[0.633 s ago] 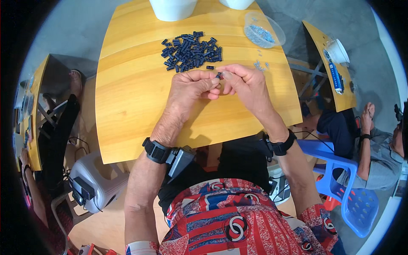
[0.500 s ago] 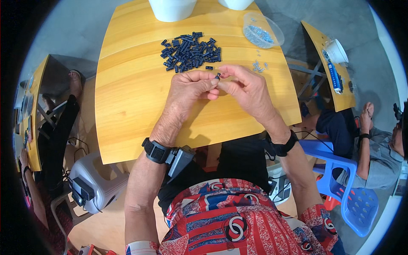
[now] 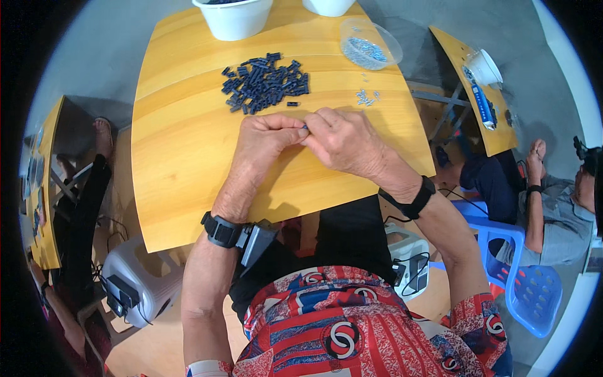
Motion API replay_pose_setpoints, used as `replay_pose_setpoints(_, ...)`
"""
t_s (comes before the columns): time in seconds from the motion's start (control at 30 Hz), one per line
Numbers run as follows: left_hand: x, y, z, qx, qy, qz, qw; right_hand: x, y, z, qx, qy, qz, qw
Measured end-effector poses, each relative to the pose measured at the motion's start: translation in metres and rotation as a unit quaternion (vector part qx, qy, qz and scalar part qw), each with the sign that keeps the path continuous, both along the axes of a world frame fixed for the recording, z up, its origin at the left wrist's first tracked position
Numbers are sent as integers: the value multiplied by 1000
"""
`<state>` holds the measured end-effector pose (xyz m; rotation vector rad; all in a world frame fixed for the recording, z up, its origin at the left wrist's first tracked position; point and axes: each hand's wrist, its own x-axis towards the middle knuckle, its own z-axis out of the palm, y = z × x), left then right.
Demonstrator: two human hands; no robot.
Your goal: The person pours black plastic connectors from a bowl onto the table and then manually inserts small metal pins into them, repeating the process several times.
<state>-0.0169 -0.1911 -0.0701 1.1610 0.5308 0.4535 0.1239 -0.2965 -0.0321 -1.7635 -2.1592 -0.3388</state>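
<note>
Above the near-middle of the table, my left hand [image 3: 267, 141] pinches a small black plastic piece [image 3: 306, 127] between thumb and fingertips. My right hand [image 3: 342, 139] is closed against the same piece from the other side, its fingers curled, so most of the piece is hidden. Just beyond my hands lies a heap of short black plastic pieces [image 3: 267, 85], and one loose black piece [image 3: 293, 103] sits by its near right edge. Small silver metal pins or screws [image 3: 365, 98] are scattered beyond my right hand.
A clear round plastic bowl [image 3: 394, 56] of small silver parts stands at the table's far right. White tubs [image 3: 235, 26] [image 3: 329, 6] stand along the far edge; the left one contains dark pieces. People sit at side tables left and right, near a blue chair [image 3: 534, 295] and a white stool [image 3: 141, 270].
My right hand has turned over and closed in on the black piece, covering more of it. My left hand keeps its pinch. The whole view has shifted slightly.
</note>
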Motion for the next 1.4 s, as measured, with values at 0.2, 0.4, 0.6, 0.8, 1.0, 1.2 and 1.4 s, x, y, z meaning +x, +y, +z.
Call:
replay_pose_setpoints(0.2,-1,-2,0,24,41,1,999,2,3,-5,20,-42,27,999)
replay_pose_setpoints(0.4,2,-4,4,48,49,-8,998,8,3,-9,34,-83,30,996)
replay_pose_setpoints(0.6,3,-6,9,117,72,-84,987,11,1,-12,31,-44,4,999)
replay_pose_setpoints(0.8,3,-6,4,99,71,-79,989,7,-2,-6,8,-56,31,998)
replay_pose_setpoints(1.0,0,-5,5,118,86,-102,984,3,-9,-2,1,-59,71,996)
replay_pose_setpoints(1.2,2,-9,0,122,64,-122,983,-1,-14,-10,3,-52,63,997)
replay_pose_setpoints(1.4,1,-8,1,75,62,-104,990,-8,-18,-12,10,-3,-3,1000)
